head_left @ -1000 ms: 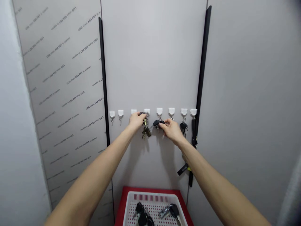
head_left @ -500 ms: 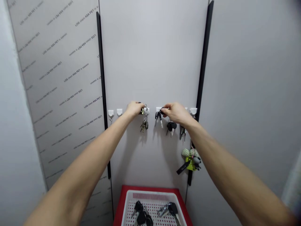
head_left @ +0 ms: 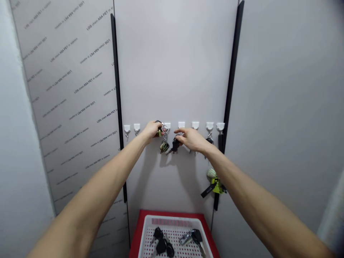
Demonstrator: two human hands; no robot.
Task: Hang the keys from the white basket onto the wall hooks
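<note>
A pale panel point(head_left: 174, 64) leaves its widest room across its upper part, edged by black strips point(head_left: 234, 64). The bottom edge cuts off a white basket point(head_left: 172, 218). The left hand's point(head_left: 152, 131) fingers close on a brass-toned key bunch point(head_left: 164, 146), partly hidden. Just right of it, the right hand point(head_left: 191, 138) touches black keys point(head_left: 175, 144); whether it pinches them, I cannot tell.

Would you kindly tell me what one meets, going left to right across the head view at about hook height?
Left black strip, leftmost white hook, second white hook, left hand, brass-coloured keychain, black keys, right hand, rightmost white hook, right black strip.
</note>
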